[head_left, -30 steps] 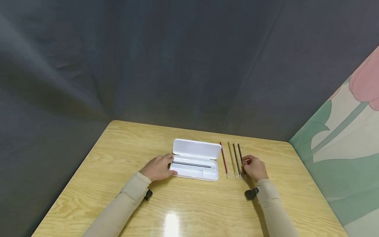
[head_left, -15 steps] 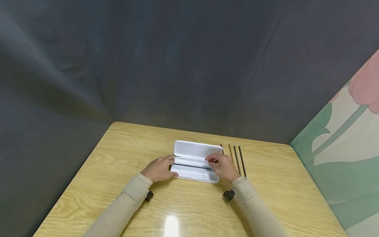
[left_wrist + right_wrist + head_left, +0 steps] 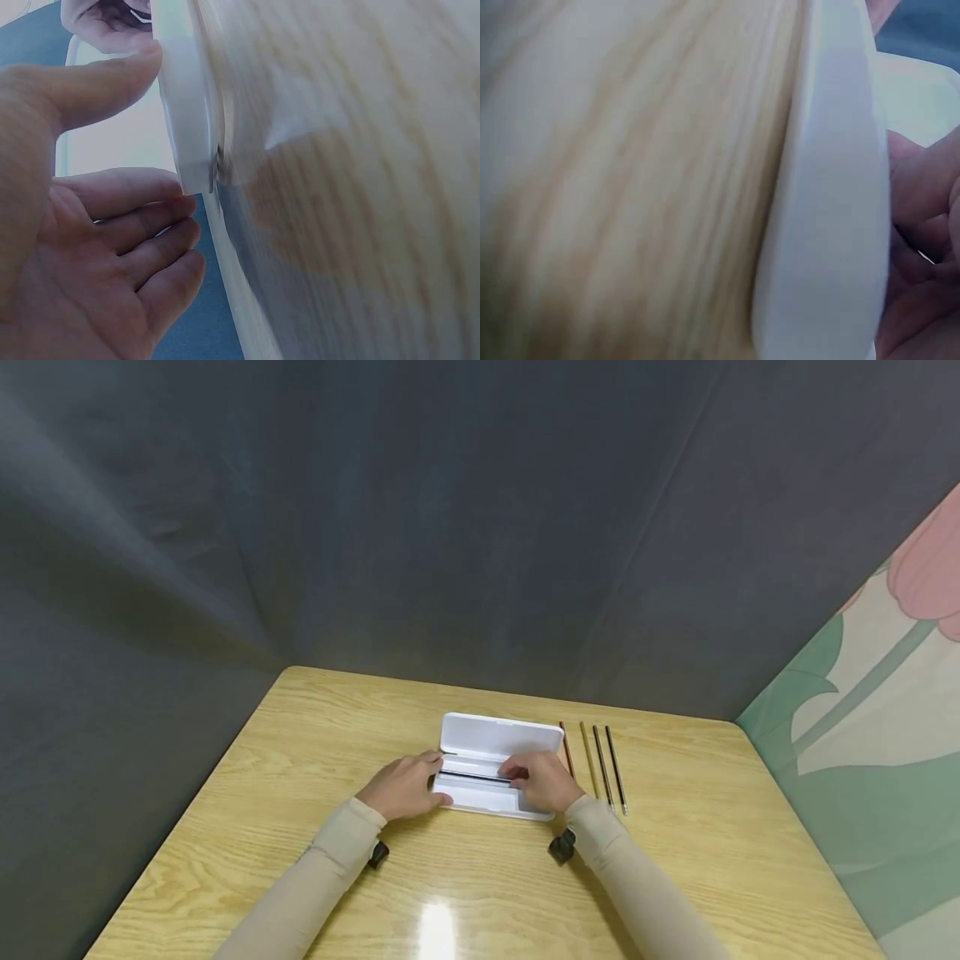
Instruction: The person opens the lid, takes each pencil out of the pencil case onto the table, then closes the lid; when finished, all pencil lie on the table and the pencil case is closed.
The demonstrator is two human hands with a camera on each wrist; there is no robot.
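In the head view a white pencil case (image 3: 476,797) lies on the table with its lid (image 3: 495,733) raised at the back. My left hand (image 3: 405,787) holds its left end, thumb at the front edge and fingers towards the back; the left wrist view shows that thumb (image 3: 112,86) against the case's side. A dark pencil (image 3: 472,775) lies lengthwise inside. Over the right half of the case, my right hand (image 3: 546,779) pinches this pencil between curled fingers and thumb, covering its right end. The right wrist view shows the hand partly behind the case's wall (image 3: 832,180).
Right of the case lie a red pencil (image 3: 566,750), a yellow pencil (image 3: 589,758) and two dark pencils, the nearer one (image 3: 603,767) and the outermost one (image 3: 617,768). Bare wood of the table (image 3: 480,885) shows in front. A dark curtain (image 3: 480,527) hangs behind.
My right hand has left the outermost dark pencil on the table and moved left to the pencil inside the case. My left hand has stayed at the case's left end.
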